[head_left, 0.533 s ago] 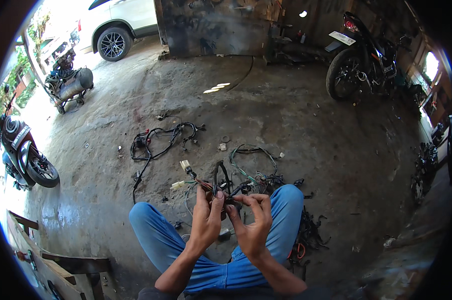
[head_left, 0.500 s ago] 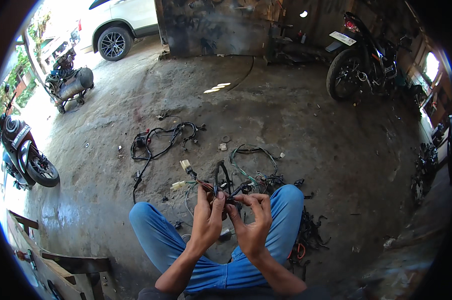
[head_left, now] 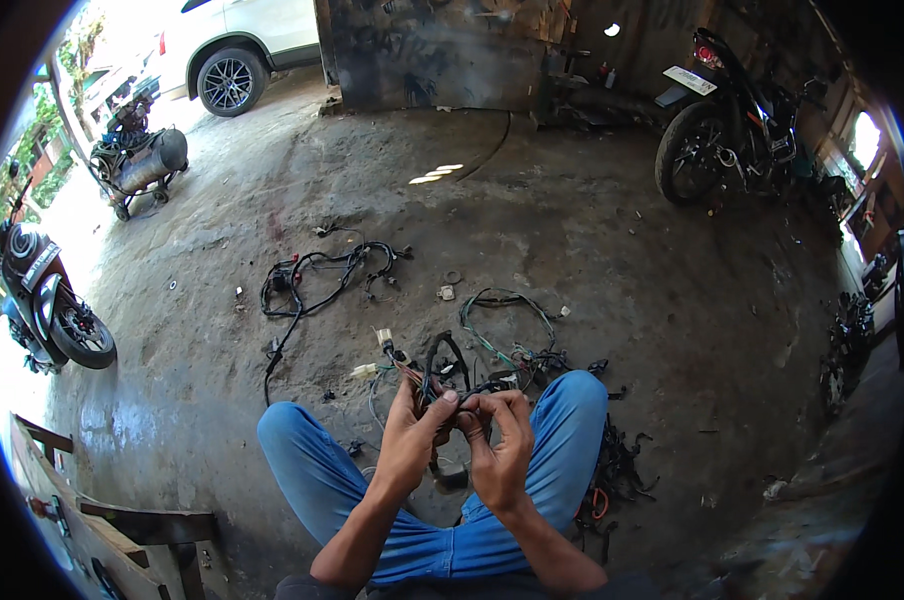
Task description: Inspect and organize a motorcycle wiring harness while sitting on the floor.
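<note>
Between my bent knees, both hands hold a black-wrapped wiring harness [head_left: 457, 345] off the floor. My left hand [head_left: 412, 432] is closed round its brown wires, thumb pressed on top. My right hand [head_left: 500, 445] pinches the same harness just beside the left thumb, its fingers curled; the exact spot they grip is hidden. Beyond my left fingers a white connector [head_left: 385, 338] sticks up, and a cream connector [head_left: 363, 371] lies to its left. A dark block-shaped part [head_left: 452, 477] shows below my hands, between the wrists.
A second black harness [head_left: 302, 280] lies ahead-left on the concrete floor, with a coiled green cable [head_left: 507, 300] ahead-right. Dark wire scraps [head_left: 624, 465] lie beside my right knee. Farther off stand a motorcycle [head_left: 702, 140], a scooter [head_left: 57, 300], a compressor [head_left: 142, 160] and a wooden bench [head_left: 142, 525].
My right fingers have curled in and drawn closer to the left thumb. The white connectors have shifted slightly right, and the dark block below my hands shows more fully.
</note>
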